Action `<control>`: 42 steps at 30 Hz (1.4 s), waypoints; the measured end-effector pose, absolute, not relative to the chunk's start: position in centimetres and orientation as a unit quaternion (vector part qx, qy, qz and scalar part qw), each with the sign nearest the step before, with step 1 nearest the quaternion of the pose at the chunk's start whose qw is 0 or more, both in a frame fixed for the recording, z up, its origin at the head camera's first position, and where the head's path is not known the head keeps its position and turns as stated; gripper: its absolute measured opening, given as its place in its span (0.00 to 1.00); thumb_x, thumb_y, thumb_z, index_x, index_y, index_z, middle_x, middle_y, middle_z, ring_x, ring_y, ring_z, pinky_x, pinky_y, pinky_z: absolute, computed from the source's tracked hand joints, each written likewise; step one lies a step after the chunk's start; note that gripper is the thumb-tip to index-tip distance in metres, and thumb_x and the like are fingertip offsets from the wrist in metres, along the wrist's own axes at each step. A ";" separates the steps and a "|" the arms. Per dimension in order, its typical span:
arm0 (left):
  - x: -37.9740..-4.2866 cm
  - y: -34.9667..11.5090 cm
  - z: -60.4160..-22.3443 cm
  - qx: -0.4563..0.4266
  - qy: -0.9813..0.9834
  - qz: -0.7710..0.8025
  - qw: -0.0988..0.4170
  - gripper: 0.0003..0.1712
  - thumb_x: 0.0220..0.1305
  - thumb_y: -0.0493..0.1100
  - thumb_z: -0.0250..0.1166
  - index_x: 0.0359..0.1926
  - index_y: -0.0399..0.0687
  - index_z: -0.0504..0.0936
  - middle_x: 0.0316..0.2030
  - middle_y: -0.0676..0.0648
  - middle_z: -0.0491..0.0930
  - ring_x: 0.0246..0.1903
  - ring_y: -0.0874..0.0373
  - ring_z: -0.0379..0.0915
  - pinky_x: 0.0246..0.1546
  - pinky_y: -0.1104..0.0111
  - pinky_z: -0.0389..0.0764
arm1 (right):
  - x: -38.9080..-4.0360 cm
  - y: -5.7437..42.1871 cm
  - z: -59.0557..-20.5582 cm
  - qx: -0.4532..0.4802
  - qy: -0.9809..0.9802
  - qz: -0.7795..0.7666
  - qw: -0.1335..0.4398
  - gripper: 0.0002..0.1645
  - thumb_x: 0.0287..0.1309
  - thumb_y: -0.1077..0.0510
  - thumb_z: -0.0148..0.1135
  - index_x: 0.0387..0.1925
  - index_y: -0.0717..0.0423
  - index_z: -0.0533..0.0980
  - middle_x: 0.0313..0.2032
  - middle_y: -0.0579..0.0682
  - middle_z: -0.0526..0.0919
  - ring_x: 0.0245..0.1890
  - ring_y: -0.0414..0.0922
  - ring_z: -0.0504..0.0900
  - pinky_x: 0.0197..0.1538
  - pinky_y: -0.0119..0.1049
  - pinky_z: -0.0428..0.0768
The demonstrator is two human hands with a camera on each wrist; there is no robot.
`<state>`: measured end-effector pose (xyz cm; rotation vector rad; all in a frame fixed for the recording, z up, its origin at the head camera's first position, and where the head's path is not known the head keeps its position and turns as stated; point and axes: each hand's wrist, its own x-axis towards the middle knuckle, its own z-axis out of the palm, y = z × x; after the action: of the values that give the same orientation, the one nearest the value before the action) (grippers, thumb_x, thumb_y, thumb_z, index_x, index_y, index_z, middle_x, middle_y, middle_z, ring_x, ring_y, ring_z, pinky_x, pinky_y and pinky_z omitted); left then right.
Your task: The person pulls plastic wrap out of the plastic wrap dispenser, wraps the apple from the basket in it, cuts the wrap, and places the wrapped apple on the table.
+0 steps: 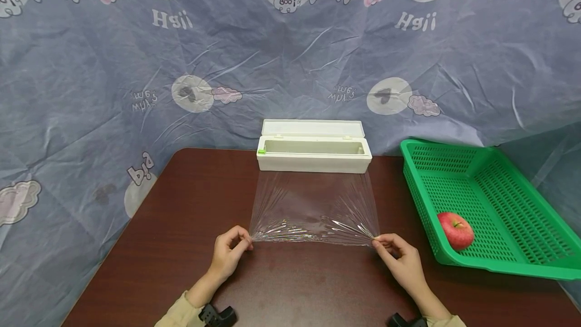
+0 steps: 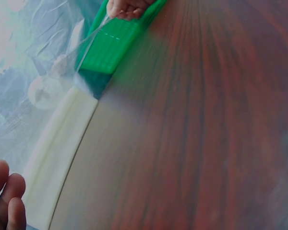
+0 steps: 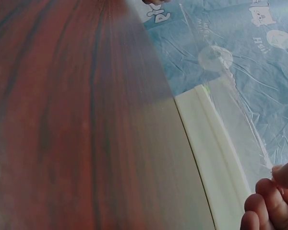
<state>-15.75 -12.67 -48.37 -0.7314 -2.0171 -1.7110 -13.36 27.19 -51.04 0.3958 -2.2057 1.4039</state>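
Observation:
A sheet of clear plastic wrap (image 1: pixel 313 211) stretches from the front of a white wrap dispenser box (image 1: pixel 314 164) towards me. My left hand (image 1: pixel 229 252) pinches its near left corner between thumb and fingers. At the near right corner, my right hand (image 1: pixel 401 262) pinches the wrap the same way. Creases fan out from both pinched corners, and the near edge runs nearly straight between the hands. The box's lid (image 1: pixel 313 128) stands raised at the back. In the right wrist view, the right fingertips (image 3: pixel 266 189) hold the film's edge above the table.
A green perforated basket (image 1: pixel 419 206) stands at the right of the brown table (image 1: pixel 181 206), with a red apple (image 1: pixel 456 231) in its near left corner. Behind the table hangs a blue-grey printed cloth (image 1: pixel 290 54). A small green piece (image 1: pixel 261 151) sits on the box's left end.

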 end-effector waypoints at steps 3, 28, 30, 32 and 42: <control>-15.7 -12.5 -48.3 -0.267 -0.715 -0.608 0.218 0.13 0.47 0.17 0.55 0.22 0.36 0.74 0.15 0.39 0.74 0.13 0.44 0.69 0.14 0.73 0.69 | -13.3 27.1 -50.9 0.152 -0.805 0.515 0.253 0.12 0.49 0.76 0.64 0.34 0.61 0.79 0.27 0.51 0.83 0.29 0.33 0.79 0.30 0.24 0.77; -14.9 -11.6 -47.9 -0.293 -0.668 -0.615 0.298 0.15 0.42 0.15 0.54 0.21 0.36 0.72 0.14 0.39 0.72 0.13 0.46 0.70 0.20 0.74 0.74 | -13.2 26.8 -50.5 0.205 -0.761 0.522 0.327 0.18 0.38 0.85 0.60 0.30 0.66 0.77 0.26 0.50 0.81 0.27 0.34 0.79 0.30 0.22 0.76; -14.9 -11.5 -47.9 -0.295 -0.664 -0.617 0.301 0.15 0.42 0.14 0.53 0.21 0.36 0.72 0.14 0.39 0.72 0.13 0.47 0.70 0.20 0.75 0.73 | -13.3 26.8 -50.5 0.210 -0.757 0.521 0.333 0.18 0.37 0.86 0.60 0.29 0.68 0.77 0.25 0.52 0.81 0.26 0.34 0.78 0.30 0.21 0.76; -14.9 -11.5 -47.9 -0.295 -0.662 -0.618 0.304 0.15 0.42 0.14 0.53 0.20 0.36 0.72 0.14 0.39 0.72 0.13 0.47 0.70 0.19 0.76 0.73 | -13.3 26.8 -50.6 0.214 -0.755 0.520 0.337 0.18 0.35 0.87 0.59 0.29 0.69 0.76 0.25 0.53 0.80 0.26 0.35 0.78 0.30 0.21 0.75; -14.6 -11.1 -47.4 -0.309 -0.652 -0.611 0.324 0.14 0.38 0.15 0.52 0.19 0.36 0.70 0.13 0.41 0.71 0.13 0.52 0.69 0.19 0.75 0.73 | -13.2 27.0 -50.6 0.228 -0.746 0.516 0.354 0.17 0.36 0.85 0.60 0.28 0.67 0.77 0.26 0.52 0.80 0.27 0.34 0.78 0.33 0.21 0.75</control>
<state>-14.61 -11.14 -47.45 -0.8104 -1.7106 -1.6034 -13.23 27.02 -50.61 0.5881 -1.9277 1.3349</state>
